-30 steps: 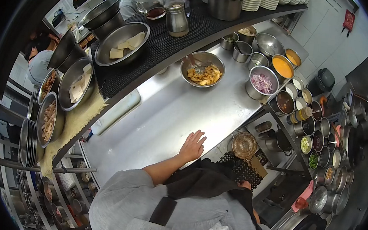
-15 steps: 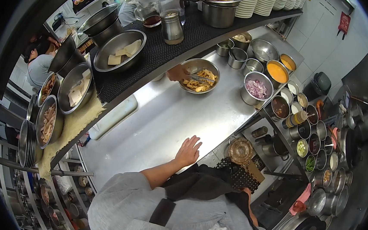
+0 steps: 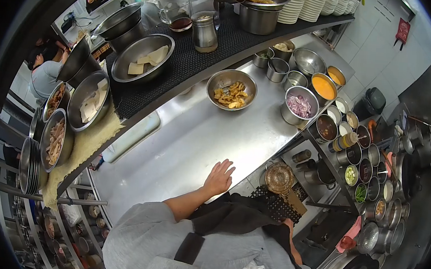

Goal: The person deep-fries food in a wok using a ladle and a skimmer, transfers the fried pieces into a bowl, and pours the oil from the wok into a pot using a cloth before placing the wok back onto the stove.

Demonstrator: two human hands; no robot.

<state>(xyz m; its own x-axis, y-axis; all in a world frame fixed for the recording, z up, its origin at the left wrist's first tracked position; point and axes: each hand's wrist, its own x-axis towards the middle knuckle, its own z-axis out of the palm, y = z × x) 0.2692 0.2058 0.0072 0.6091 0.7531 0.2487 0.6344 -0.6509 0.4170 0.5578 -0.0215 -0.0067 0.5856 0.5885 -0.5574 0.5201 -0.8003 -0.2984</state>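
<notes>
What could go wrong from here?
1. The bowl of purple onion pieces stands close to the counter's edge; a bump might tip it off.
2. The bowl of pale slabs sits near the front edge of the black-matted shelf, so a knock could drop it onto the counter.
3. The left hand is spread flat at the counter; if the steel is slick, which I can't tell, it may slip.
</notes>
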